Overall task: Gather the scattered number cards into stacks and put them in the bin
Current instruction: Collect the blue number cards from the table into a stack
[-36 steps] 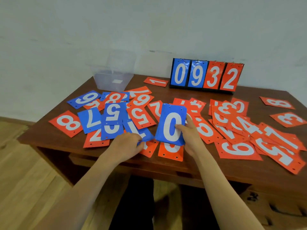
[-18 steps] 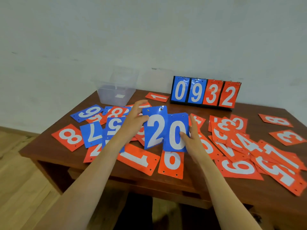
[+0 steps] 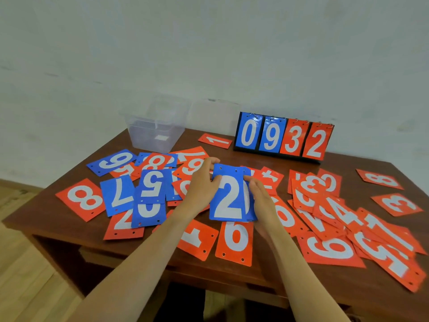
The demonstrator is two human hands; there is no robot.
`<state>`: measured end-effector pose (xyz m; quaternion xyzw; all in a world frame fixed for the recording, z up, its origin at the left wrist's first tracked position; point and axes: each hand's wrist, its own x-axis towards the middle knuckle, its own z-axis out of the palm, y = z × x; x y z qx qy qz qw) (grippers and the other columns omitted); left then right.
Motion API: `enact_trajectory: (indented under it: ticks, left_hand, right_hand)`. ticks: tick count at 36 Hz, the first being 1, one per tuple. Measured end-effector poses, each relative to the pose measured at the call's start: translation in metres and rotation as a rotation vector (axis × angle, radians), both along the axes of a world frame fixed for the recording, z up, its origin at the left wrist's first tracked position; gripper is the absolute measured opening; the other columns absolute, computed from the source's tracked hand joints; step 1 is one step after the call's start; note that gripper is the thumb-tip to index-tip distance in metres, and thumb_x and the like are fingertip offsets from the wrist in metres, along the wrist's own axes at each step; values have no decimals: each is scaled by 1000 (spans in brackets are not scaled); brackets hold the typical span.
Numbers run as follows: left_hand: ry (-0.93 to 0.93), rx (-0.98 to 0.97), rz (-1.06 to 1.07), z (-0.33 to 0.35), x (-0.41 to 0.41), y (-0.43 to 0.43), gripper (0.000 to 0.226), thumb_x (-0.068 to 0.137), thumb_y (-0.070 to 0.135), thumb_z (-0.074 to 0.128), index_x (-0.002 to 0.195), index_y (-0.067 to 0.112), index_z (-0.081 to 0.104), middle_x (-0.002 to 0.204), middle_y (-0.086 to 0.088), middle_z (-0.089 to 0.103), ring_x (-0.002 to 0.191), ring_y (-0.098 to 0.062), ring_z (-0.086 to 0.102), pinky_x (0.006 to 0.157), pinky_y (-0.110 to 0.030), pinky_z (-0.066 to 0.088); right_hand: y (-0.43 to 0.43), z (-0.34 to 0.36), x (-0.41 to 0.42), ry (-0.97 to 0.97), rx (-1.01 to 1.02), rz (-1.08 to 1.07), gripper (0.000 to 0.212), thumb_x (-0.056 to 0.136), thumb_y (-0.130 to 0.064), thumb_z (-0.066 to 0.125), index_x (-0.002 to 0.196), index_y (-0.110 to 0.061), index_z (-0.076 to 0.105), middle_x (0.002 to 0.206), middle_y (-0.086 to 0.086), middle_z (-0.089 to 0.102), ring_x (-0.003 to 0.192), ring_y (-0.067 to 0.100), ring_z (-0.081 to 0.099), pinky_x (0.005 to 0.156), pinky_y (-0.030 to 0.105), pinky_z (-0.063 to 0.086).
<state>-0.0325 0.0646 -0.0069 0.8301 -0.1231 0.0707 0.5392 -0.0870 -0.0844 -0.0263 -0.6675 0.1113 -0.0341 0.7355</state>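
I held a small stack of blue cards [image 3: 228,196] upright just above the middle of the frame, a white 2 facing me. My left hand [image 3: 202,184] was pinching its left edge and top corner, and my right hand [image 3: 262,201] was cupped round the right edge (those fingers were mostly hidden behind the stack). The cards looked thin, stiff and glossy, so I judged them light but ready to slide off one another. The edges seemed the place to grip, squeezing the stack square. Many more red cards [image 3: 329,249] and blue ones [image 3: 118,194] lay overlapping across the dark wooden table [image 3: 278,270]. The clear plastic bin [image 3: 155,133] stood at the table's far edge, above and left of centre in the frame, well apart from my hands. A flip scoreboard [image 3: 283,138] reading 0932 stood to its right, against a pale wall [image 3: 209,54]. Light wooden floor [image 3: 27,263] showed at lower left.
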Motion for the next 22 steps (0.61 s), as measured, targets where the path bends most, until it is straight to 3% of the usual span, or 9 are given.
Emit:
enact_trajectory:
  ticks: [4, 8, 12, 17, 22]
  left_hand:
    - [-27, 25, 47, -8, 2, 5, 47, 92, 16, 57, 134, 21, 36, 130, -5, 53, 112, -15, 56, 71, -23, 53]
    - [-13, 27, 145, -14, 5, 26, 53, 88, 17, 64, 134, 20, 39, 133, -2, 50, 119, -14, 49, 83, -24, 49]
    - [7, 291, 308, -26, 12, 72, 53, 87, 22, 64, 135, 16, 42, 139, -6, 43, 130, -22, 37, 104, -34, 36]
    - [223, 740, 347, -52, 26, 128, 72, 86, 44, 61, 142, 10, 30, 146, -13, 33, 136, -29, 28, 111, -38, 27]
    - [326, 746, 411, -60, 32, 146, 86, 78, 52, 66, 141, 6, 29, 142, -15, 39, 131, -31, 36, 106, -39, 33]
  right_hand:
    - [13, -2, 5, -2, -76, 23, 40, 89, -20, 63, 124, -32, 46, 118, 0, 57, 87, 18, 69, 59, 27, 58]
    - [28, -5, 14, 3, -72, 30, 55, 94, -10, 55, 137, -38, 34, 120, -5, 49, 89, 13, 65, 56, 23, 57]
    - [42, -6, 23, 58, -117, 29, 49, 99, -8, 43, 139, -36, 33, 120, -4, 44, 86, 11, 62, 52, 19, 54]
    - [55, -12, 30, 82, -161, -2, 47, 100, -9, 39, 139, -36, 34, 121, -4, 44, 87, 12, 63, 56, 22, 53]
    - [60, -14, 29, 68, -176, 12, 40, 101, -10, 37, 130, -37, 41, 104, -16, 46, 81, 8, 63, 51, 16, 50]
